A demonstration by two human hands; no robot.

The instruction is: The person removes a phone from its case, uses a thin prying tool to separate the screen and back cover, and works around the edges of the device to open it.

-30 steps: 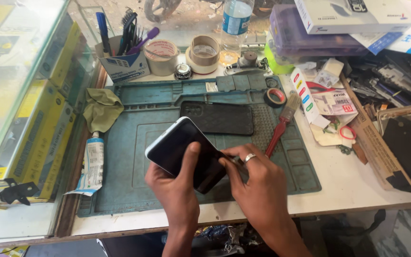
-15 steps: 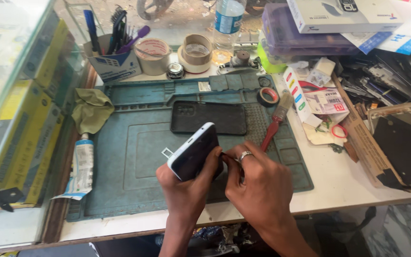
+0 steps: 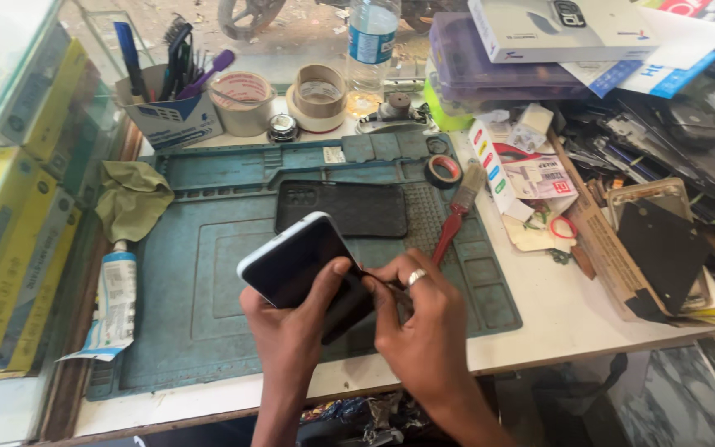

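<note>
While your left hand [image 3: 291,327] is gripping the smartphone [image 3: 304,265] from below, with the thumb lying across its dark screen, you are holding the phone tilted above the front part of the teal work mat [image 3: 208,290]. Your right hand [image 3: 419,331], wearing a ring [image 3: 416,276], is pinching a thin tool at the phone's right edge; the tool is too small for you to tell its kind. Both hands are closed, the left around the phone, the right narrowly around that tool, and they are almost touching each other.

Behind the phone a black phone case [image 3: 343,208] is lying flat on the mat, apart from your hands. Just right of the case a red-handled brush [image 3: 455,217] is lying slantwise, and beyond it a small red tape roll [image 3: 442,170] is sitting at the mat's back corner. At the mat's left edge a crumpled green cloth [image 3: 131,199] is resting above a squeezed white tube [image 3: 115,302]. Along the back a box of pens and tools [image 3: 167,116], two tape rolls [image 3: 318,95] and a water bottle [image 3: 371,41] are standing. Clutter of parts and boxes is piling up on your right.
</note>
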